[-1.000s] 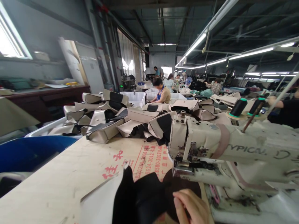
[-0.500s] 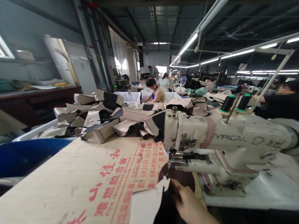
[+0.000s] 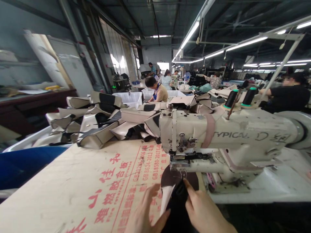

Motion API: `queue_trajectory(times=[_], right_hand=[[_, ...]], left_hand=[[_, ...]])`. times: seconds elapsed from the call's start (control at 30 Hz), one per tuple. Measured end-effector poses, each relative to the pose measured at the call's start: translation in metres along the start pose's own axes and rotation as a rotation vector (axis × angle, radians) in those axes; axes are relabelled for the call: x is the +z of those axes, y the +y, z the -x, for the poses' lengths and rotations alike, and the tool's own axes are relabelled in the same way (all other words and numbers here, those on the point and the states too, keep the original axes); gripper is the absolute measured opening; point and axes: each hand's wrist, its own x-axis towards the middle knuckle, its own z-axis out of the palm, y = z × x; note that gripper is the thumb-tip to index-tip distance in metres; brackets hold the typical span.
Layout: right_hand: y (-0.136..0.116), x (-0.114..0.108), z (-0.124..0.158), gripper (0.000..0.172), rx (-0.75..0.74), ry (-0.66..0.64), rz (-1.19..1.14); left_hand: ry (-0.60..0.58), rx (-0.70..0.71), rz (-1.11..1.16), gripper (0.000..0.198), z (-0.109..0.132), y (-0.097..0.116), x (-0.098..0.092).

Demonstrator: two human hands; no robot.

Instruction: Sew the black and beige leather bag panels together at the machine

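A sewn piece of black and beige material (image 3: 178,207) is at the lower middle, just in front of the sewing machine's (image 3: 189,129) needle end. My right hand (image 3: 205,208) grips its black edge from the right, index finger extended along the top. On the left, my left hand (image 3: 145,210) is curved with thumb and fingers apart; the thumb tip meets the black material and the beige strip lies between. Fine threads show near the piece's top, over a dark round pad (image 3: 167,176). The lower part of the piece runs out of view.
A plywood board (image 3: 97,181) with red printing spreads to the left. Behind it lies a heap of beige and black sewn pieces (image 3: 102,129). Thread cones (image 3: 230,98) stand behind the machine. A blue surface (image 3: 29,165) is at far left; several people work farther back.
My left hand has come into view beside the piece. The piece has turned, showing more black and less beige. My right hand still holds it. The whole view has shifted slightly.
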Motion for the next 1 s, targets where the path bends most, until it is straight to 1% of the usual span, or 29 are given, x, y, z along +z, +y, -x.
queue_trajectory(times=[0.1, 0.13, 0.2, 0.27, 0.33, 0.4, 0.5, 0.6, 0.67, 0.77, 0.83, 0.9, 0.93, 1.0], right_hand=[[0.005, -0.002, 0.001, 0.056, 0.001, 0.027, 0.015], [0.008, -0.003, 0.001, 0.055, -0.014, 0.066, 0.019], [0.014, -0.003, -0.002, 0.053, -0.087, 0.187, -0.008], [0.019, -0.001, -0.007, 0.047, -0.174, 0.302, -0.082], [0.022, 0.003, -0.013, 0.041, -0.237, 0.347, -0.159], [0.025, 0.009, -0.017, 0.038, -0.293, 0.350, -0.208], [0.032, 0.016, -0.020, 0.039, -0.412, 0.351, -0.252], [0.040, 0.019, -0.020, 0.038, -0.506, 0.392, -0.288], [0.044, 0.019, -0.019, 0.037, -0.566, 0.418, -0.282], [0.046, 0.018, -0.019, 0.036, -0.674, 0.425, -0.249], [0.046, 0.016, -0.019, 0.036, -0.701, 0.423, -0.234], [0.046, 0.014, -0.018, 0.036, -0.694, 0.419, -0.221], [0.046, 0.014, -0.018, 0.036, -0.688, 0.422, -0.212], [0.045, 0.015, -0.017, 0.034, -0.673, 0.440, -0.193]], left_hand=[[-0.076, 0.029, -0.024, 0.036, -0.021, 0.008, 0.023], [-0.103, 0.053, -0.025, 0.034, -0.025, 0.011, 0.027], [-0.134, 0.097, -0.030, 0.032, -0.031, 0.013, 0.029], [-0.159, 0.133, -0.033, 0.032, -0.034, 0.012, 0.026], [-0.165, 0.148, -0.042, 0.034, -0.035, 0.008, 0.023], [-0.181, 0.153, -0.027, 0.036, -0.037, 0.004, 0.020], [-0.247, 0.170, 0.038, 0.038, -0.043, 0.001, 0.015], [-0.265, 0.188, 0.066, 0.039, -0.048, 0.001, 0.011], [-0.280, 0.196, 0.069, 0.039, -0.048, 0.001, 0.009], [-0.366, 0.223, 0.092, 0.043, -0.044, -0.003, 0.003], [-0.408, 0.264, 0.092, 0.045, -0.040, -0.004, -0.001], [-0.417, 0.308, 0.075, 0.043, -0.037, -0.004, -0.005], [-0.399, 0.328, 0.070, 0.041, -0.037, -0.003, -0.006], [-0.325, 0.361, 0.072, 0.033, -0.037, -0.001, -0.005]])
